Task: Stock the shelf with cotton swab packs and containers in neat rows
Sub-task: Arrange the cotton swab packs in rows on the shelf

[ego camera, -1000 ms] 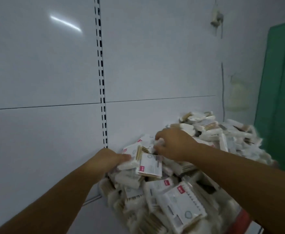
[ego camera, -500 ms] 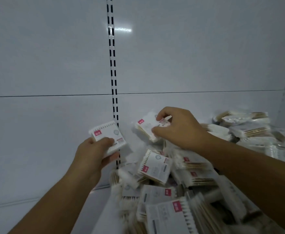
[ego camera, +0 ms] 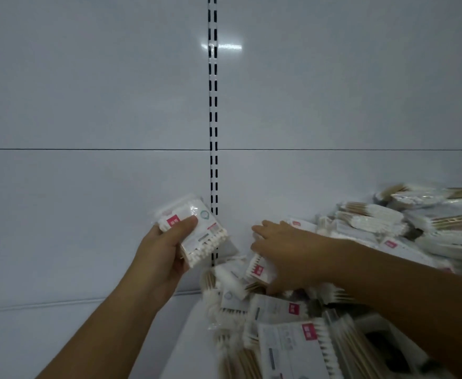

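Your left hand [ego camera: 167,250] grips a cotton swab pack [ego camera: 197,228], thumb laid across its red label, held up against the white back panel [ego camera: 87,187] just left of the slotted upright [ego camera: 213,132]. Right of that upright, your right hand [ego camera: 292,253] lies palm-down on the pile of packs [ego camera: 375,225], fingers reaching toward the panel over a red-labelled pack [ego camera: 258,269]. Motion blur hides whether it pinches that pack. The pile is heaped loosely over the shelf [ego camera: 186,337].

White back panels [ego camera: 87,91], horizontal seam [ego camera: 87,149] across; black-slotted vertical upright [ego camera: 213,119] between them; light glare [ego camera: 224,46] near top.
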`<state>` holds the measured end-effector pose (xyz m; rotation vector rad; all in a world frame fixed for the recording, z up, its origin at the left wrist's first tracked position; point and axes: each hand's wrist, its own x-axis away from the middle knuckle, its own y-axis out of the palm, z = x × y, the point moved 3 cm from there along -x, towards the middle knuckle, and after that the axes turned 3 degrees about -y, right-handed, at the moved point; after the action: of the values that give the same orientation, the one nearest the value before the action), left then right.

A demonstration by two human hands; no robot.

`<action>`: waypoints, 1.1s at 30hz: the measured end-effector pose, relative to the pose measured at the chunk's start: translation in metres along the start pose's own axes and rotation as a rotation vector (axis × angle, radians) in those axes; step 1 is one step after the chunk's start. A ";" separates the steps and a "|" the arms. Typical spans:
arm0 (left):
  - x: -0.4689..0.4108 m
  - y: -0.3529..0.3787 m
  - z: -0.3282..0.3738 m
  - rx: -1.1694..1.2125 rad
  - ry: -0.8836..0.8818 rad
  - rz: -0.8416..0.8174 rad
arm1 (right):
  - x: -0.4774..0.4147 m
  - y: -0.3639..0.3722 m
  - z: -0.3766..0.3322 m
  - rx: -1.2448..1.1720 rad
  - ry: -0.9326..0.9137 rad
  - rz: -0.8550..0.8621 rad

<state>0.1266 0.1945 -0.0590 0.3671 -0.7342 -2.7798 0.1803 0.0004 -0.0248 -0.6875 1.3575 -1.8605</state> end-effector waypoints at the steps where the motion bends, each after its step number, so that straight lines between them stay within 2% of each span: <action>1: 0.002 -0.001 0.001 -0.012 -0.015 -0.004 | -0.002 0.003 -0.002 0.068 -0.032 0.021; 4: 0.007 -0.007 0.001 -0.040 -0.062 0.004 | -0.005 -0.005 -0.005 0.048 -0.080 0.221; 9: 0.020 -0.030 0.029 -0.038 -0.053 -0.002 | -0.005 -0.049 -0.030 -0.483 -0.007 0.363; 15: 0.071 -0.119 0.085 -0.155 0.066 0.081 | -0.043 -0.102 -0.140 -0.865 -0.152 0.608; 19: 0.122 -0.212 0.143 -0.259 0.139 0.150 | -0.110 -0.118 -0.266 -0.958 -0.252 0.567; 26: 0.224 -0.393 0.238 -0.500 0.241 0.609 | -0.212 -0.126 -0.487 -1.054 -0.457 0.299; 29: 0.264 -0.457 0.274 -0.538 0.333 0.767 | -0.239 -0.143 -0.569 -1.063 -0.527 0.344; 33: 0.299 -0.536 0.315 -0.501 0.383 0.891 | -0.273 -0.166 -0.665 -1.124 -0.621 0.403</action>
<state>-0.3382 0.7002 -0.1197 0.3390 -0.0452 -1.8660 -0.2058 0.6276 -0.0689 -1.2623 1.8315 -0.3653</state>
